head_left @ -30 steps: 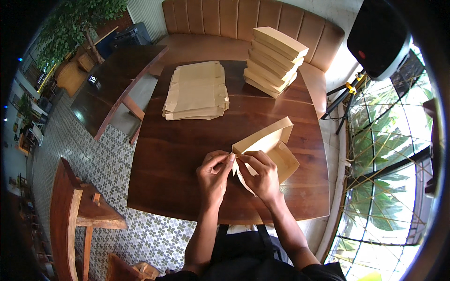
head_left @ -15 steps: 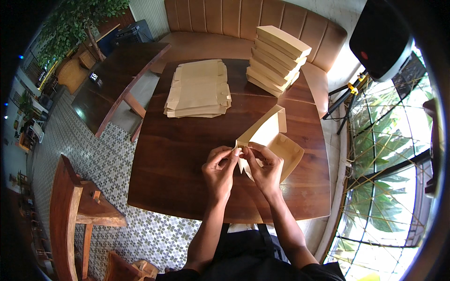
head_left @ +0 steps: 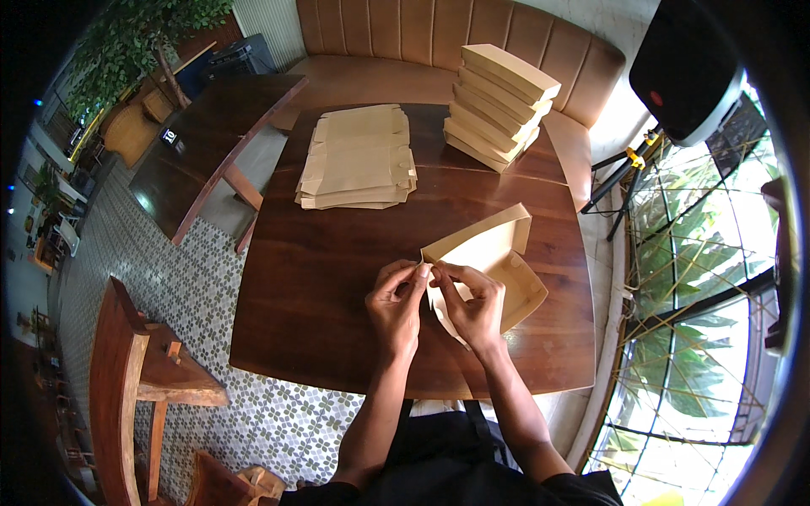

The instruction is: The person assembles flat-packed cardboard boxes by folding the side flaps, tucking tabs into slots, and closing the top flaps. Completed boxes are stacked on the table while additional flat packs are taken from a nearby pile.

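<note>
Dark polished wood makes up the table, with the half-formed kraft carton resting on its near right part; every place below is told from that carton. At its near left corner, the left hand pinches the card between thumb and fingers, and the right hand pinches just beside it, fingertips almost meeting. Exactly which tab lies between them is hidden.

For this corner fold, small fingertip pressure seems best: the left pinch steadying the wall, the right working the tab along its crease. Squeezing hard would probably buckle such thin card, and a skewed tab could leave the corner out of square. Resting the carton's far side on the wood should help stop it twisting.

Beyond the carton and to its left lies a pile of flat blanks; straight beyond it rises a stack of folded boxes. Farthest off, behind both, curves a brown padded bench.
</note>
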A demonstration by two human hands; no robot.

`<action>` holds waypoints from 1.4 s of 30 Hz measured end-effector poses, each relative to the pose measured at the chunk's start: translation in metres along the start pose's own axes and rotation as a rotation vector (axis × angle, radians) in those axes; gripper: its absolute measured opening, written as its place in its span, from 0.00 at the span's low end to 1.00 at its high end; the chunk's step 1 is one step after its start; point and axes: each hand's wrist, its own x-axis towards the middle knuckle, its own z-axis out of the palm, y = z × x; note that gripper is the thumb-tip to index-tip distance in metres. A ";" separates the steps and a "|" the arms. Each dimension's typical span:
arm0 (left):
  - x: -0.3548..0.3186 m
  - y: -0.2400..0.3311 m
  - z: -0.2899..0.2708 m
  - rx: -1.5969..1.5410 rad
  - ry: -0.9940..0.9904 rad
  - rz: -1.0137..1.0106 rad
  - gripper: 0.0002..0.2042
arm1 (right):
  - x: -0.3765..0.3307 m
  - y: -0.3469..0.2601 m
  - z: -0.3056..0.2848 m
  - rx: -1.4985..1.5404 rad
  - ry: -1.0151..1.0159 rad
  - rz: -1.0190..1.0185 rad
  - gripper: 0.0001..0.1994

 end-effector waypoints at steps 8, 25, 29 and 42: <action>-0.006 -0.006 0.006 -0.018 0.069 0.081 0.06 | -0.002 0.003 0.001 -0.039 0.010 -0.072 0.09; -0.011 -0.018 0.010 0.410 0.202 0.472 0.05 | -0.001 -0.005 0.001 -0.040 0.025 -0.033 0.08; -0.008 -0.021 0.007 0.438 0.191 0.497 0.07 | 0.000 -0.005 -0.001 -0.067 0.009 -0.073 0.08; -0.005 -0.017 -0.001 0.222 0.025 0.382 0.03 | 0.010 0.005 -0.018 0.099 -0.179 -0.057 0.07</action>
